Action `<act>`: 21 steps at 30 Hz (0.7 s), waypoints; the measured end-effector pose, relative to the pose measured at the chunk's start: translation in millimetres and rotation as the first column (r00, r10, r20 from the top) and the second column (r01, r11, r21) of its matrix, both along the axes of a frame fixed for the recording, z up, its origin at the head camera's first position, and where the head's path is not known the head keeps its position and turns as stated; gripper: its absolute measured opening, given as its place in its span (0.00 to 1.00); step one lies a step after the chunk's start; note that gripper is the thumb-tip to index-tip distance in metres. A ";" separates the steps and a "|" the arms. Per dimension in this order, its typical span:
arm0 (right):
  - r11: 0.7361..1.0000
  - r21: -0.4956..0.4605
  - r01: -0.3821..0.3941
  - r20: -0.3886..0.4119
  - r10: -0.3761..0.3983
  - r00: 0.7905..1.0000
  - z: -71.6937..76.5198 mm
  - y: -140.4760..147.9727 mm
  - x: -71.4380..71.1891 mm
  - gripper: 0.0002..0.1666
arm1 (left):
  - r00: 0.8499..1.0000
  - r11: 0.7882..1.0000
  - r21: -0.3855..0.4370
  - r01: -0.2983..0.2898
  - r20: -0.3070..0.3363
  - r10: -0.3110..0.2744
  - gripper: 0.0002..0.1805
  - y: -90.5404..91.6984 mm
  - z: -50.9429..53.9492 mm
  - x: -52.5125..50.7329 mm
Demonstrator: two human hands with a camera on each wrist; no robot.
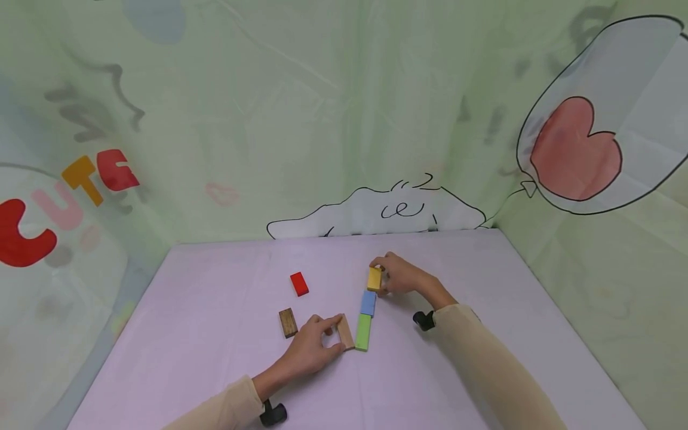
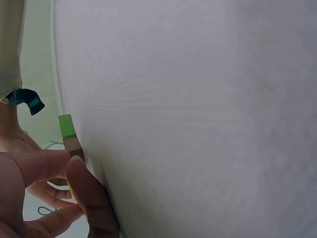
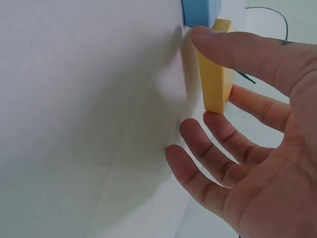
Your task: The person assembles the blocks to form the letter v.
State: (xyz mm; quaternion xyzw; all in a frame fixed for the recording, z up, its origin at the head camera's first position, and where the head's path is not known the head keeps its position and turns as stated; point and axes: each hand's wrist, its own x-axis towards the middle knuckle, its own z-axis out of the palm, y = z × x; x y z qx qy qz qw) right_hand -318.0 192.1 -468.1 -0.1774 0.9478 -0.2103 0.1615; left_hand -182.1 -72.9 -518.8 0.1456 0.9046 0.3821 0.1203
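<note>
On the table a green block (image 1: 363, 332), a blue block (image 1: 368, 303) and a yellow block (image 1: 374, 279) form a line end to end. My right hand (image 1: 404, 276) holds the yellow block at its far end; in the right wrist view the thumb lies by the joint between the blue block (image 3: 200, 12) and the yellow block (image 3: 212, 79), a fingertip at the other end. My left hand (image 1: 312, 349) pinches a light wooden block (image 1: 345, 332) by its ends, slightly slanted, its near end close to the green block. The left wrist view shows the green block (image 2: 67, 126) beyond the fingertips.
A red block (image 1: 299, 283) lies left of the line, towards the back. Nearer, a dark brown block (image 1: 288, 322) lies just beyond the left hand. Printed fabric (image 1: 301, 119) stands behind and beside the pale table (image 1: 215, 298).
</note>
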 end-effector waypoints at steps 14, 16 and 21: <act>1.000 0.008 -0.012 0.004 0.012 1.000 -3.8 -1.7 -2.5 0.37 | 1.000 1.000 -0.001 -0.005 -0.019 0.005 0.34 1.5 1.9 1.0; 1.000 0.011 -0.010 0.004 0.010 1.000 -3.9 -1.7 -2.0 0.36 | 1.000 1.000 -0.003 -0.005 -0.015 0.005 0.34 1.6 2.5 1.3; 1.000 0.008 -0.006 0.006 0.006 1.000 -4.8 -1.0 -1.1 0.37 | 1.000 1.000 0.002 -0.002 -0.013 0.002 0.35 2.1 4.1 2.0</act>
